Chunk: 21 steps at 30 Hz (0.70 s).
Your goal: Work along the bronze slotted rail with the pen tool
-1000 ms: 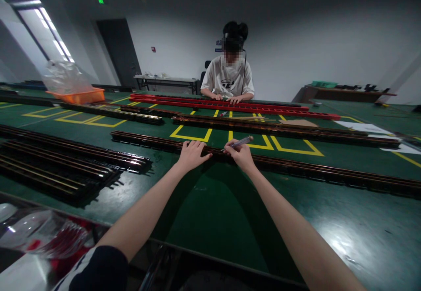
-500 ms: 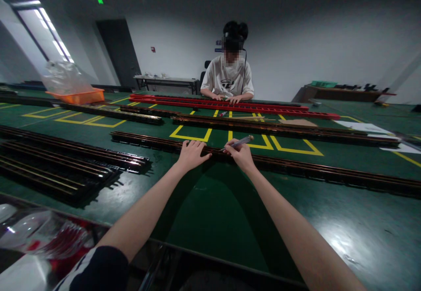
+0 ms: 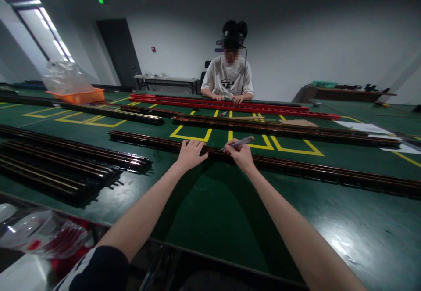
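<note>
A long dark rail [image 3: 305,168] with copper-coloured strips runs across the green table in front of me. My left hand [image 3: 191,154] grips it from above, fingers over the far side and thumb along the near side. In my right hand [image 3: 241,155], a slim screwdriver [image 3: 243,141] is pinched like a pen. Its handle tilts up to the right, and its thin tip points down at the rail, close to my left thumb. Whether the tip touches the rail is too small to tell.
Stacked dark rails [image 3: 66,163] lie at the left; another rail [image 3: 283,128] lies beyond mine. Across the table a person [image 3: 226,78] sits with both hands at red rails [image 3: 184,102]. An orange basket [image 3: 79,96] holds plastic bags. White papers [image 3: 362,127] lie at right.
The dark rail has shifted slightly to the left, and my left hand has moved a little left with it. My right hand with the screwdriver has stayed almost in place.
</note>
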Tool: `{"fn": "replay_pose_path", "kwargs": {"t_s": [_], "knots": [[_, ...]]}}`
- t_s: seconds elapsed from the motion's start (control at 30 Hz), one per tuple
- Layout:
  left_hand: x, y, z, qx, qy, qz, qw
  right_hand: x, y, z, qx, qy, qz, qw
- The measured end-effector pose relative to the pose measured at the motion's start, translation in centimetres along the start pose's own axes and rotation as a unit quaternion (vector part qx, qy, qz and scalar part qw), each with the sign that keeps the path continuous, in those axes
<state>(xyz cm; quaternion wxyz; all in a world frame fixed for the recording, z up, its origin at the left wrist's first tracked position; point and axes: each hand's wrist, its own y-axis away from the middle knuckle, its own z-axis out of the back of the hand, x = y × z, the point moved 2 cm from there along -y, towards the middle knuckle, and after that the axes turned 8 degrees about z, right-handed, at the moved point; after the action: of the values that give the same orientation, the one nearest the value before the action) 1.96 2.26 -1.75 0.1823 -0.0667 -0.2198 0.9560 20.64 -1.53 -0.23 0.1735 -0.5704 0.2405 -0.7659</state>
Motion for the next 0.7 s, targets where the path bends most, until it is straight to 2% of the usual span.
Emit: {"fn": "replay_pose_path", "kwargs": {"t_s": [0.7], "knots": [[0.01,-0.04,-0.15,-0.002,0.004,-0.010,1.000,-0.21,-0.06,-0.22,0.014,0.018,0.019,1.000]]}}
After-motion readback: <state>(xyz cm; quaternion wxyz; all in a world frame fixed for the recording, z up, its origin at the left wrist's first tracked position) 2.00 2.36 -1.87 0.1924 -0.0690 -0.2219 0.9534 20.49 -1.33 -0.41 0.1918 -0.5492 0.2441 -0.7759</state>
